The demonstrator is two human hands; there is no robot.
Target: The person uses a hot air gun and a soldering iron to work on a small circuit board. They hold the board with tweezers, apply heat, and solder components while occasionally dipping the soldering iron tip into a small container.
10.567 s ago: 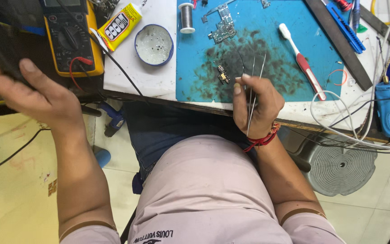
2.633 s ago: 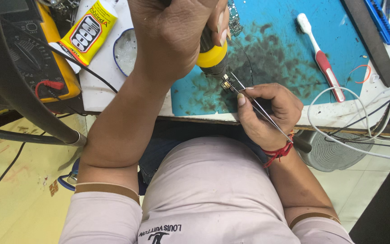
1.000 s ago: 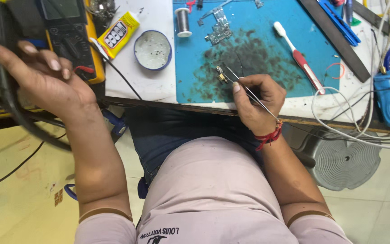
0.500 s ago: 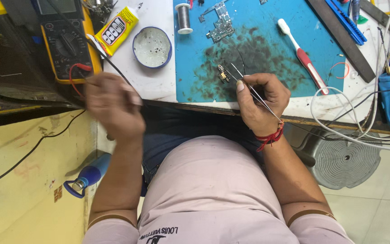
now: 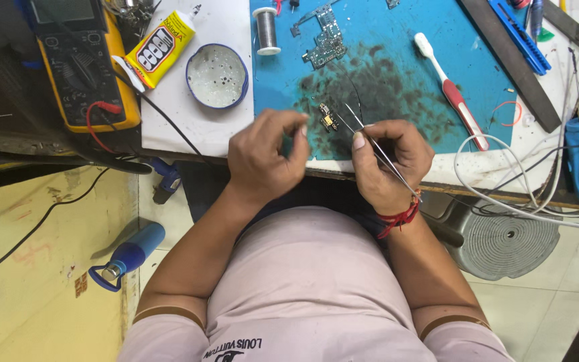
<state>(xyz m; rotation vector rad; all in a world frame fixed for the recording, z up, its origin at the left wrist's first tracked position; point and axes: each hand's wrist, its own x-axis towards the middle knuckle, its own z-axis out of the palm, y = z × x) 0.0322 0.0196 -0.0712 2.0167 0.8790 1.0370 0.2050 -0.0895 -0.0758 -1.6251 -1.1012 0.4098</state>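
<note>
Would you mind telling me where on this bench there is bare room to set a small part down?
Free: the blue mat between the circuit board and the toothbrush, and the white sheet above the round tin. Crowded: the mat's front edge, where both hands and the tweezers work.

Small electronics repair workbench, likely a phone repair stall. Blue silicone work mat [image 5: 397, 40] stained black, with a bare circuit board [image 5: 326, 41] and a tiny component board [image 5: 328, 119] on it. Yellow multimeter [image 5: 78, 60] with red and black leads at the bench's left end. Solder wire spool [image 5: 267, 30], round flux tin [image 5: 216, 76], yellow glue tube [image 5: 159, 48], red and white toothbrush [image 5: 452, 94], fine tweezers [image 5: 380, 151], tangled white cables [image 5: 504, 181]. Bare tiled floor below, blue bottle [image 5: 129, 255] lying on it.
</note>
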